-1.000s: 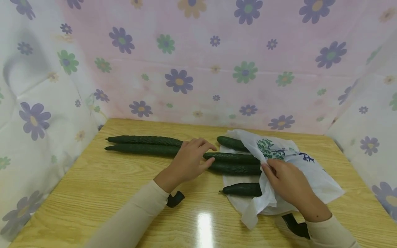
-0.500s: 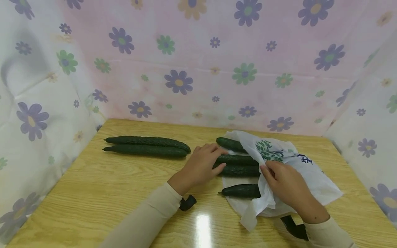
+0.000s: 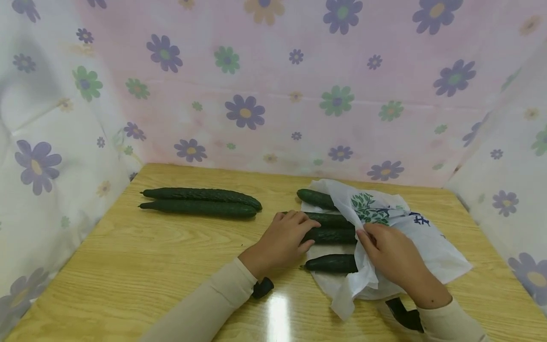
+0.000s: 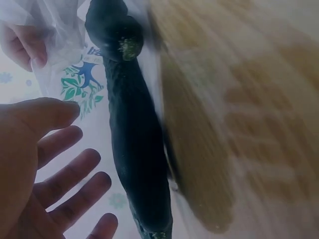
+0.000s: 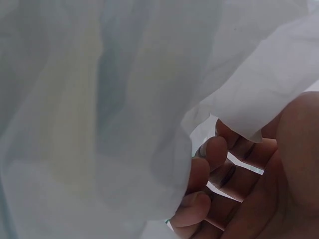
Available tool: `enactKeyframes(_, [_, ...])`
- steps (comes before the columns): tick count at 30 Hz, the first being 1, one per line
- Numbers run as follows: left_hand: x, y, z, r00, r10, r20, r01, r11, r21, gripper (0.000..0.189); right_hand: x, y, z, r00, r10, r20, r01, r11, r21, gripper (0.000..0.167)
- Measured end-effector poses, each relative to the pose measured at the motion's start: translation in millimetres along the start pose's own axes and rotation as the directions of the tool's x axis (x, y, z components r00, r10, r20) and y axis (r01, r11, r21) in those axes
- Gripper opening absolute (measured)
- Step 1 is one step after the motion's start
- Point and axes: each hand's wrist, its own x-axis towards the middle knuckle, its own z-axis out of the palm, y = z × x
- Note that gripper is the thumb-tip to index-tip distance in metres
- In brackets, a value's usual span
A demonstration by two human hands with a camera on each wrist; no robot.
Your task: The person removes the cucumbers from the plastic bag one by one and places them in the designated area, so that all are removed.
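Observation:
In the head view my right hand (image 3: 395,256) pinches the mouth edge of a white plastic bag (image 3: 440,254) printed with a green leafy design. Partly inside the bag lie two middle cucumbers (image 3: 333,235), side by side. Another cucumber (image 3: 316,198) pokes out at the back of the mouth, and one more cucumber (image 3: 331,263) at the front. My left hand (image 3: 284,240) is over the outer ends of the middle pair, hiding them. The left wrist view shows its fingers (image 4: 79,196) spread beside a dark green cucumber (image 4: 137,144). In the right wrist view, bag plastic (image 5: 134,124) covers much of the picture.
Two long cucumbers (image 3: 205,208) lie together on the left part of the wooden table (image 3: 171,266). A flowered cloth (image 3: 273,95) encloses the back and sides. Black wrist mounts (image 3: 403,316) show beneath the forearms.
My left hand has moved right, from beside the left pair of cucumbers to over the ends of the middle pair. The right hand keeps its grip on the bag's edge.

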Motion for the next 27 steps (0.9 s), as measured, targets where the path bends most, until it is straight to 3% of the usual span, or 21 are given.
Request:
enactKeyframes(15, [-1.8,3.1,11.4,0.999,0.008,0.036,-0.009,0.999,0.040,0.041,-2.3,-2.5,-0.9,1.000,-0.010,-0.002,0.010,1.000,-0.010,0.036])
enactKeyframes(22, [-2.8,3.7,9.2,0.999,0.007,0.048,-0.010,0.999,0.044,0.045,-1.6,-3.9,-1.5,1.000,-0.010,-0.004,0.010,1.000,-0.013,0.036])
enactKeyframes(27, [-2.2,5.9,9.2,0.999,0.043,0.031,-0.044,0.998,0.034,0.041,-2.5,-3.4,-1.8,1.000,-0.011,-0.006,0.011,1.000,-0.013,0.036])
